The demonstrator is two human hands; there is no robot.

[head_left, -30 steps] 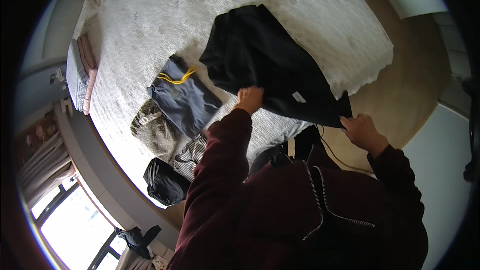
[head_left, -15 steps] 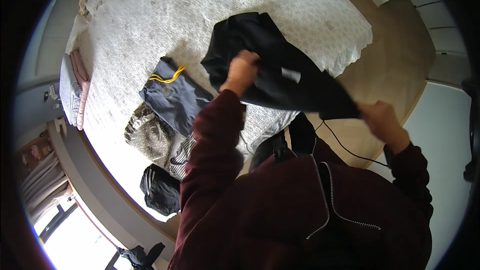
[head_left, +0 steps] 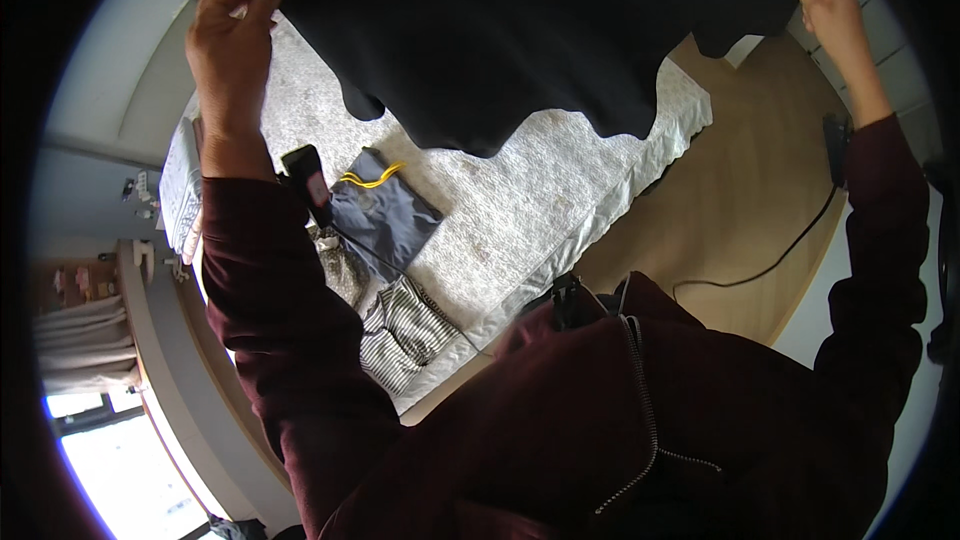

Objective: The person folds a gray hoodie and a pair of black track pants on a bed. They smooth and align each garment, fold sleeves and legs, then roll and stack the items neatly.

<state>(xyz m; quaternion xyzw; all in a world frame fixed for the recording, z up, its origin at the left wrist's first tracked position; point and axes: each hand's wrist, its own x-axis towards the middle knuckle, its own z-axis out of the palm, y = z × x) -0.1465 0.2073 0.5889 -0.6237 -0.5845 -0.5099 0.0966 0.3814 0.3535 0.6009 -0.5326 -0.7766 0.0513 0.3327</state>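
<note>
A wide black garment (head_left: 520, 40) hangs stretched out in the air over the bed, its lower edge wavy; its exact kind I cannot make out. At the upper left, my left hand (head_left: 235, 55) pinches one corner of it between thumb and fingers. My right hand (head_left: 832, 12) grips the opposite corner at the upper right, with the arm reaching far out. The garment's top runs out of the picture.
On the bed (head_left: 530, 190) lie a dark blue drawstring bag (head_left: 380, 210) with yellow cords, a patterned cloth item (head_left: 342, 270) and a striped garment (head_left: 410, 335). A dark phone-like device (head_left: 307, 182) is by my left forearm. A black cable (head_left: 770, 262) hangs near my right arm.
Both hands have risen and spread apart, my left one leftward. The black garment, bunched low over the bed before, is lifted and pulled out wide.
</note>
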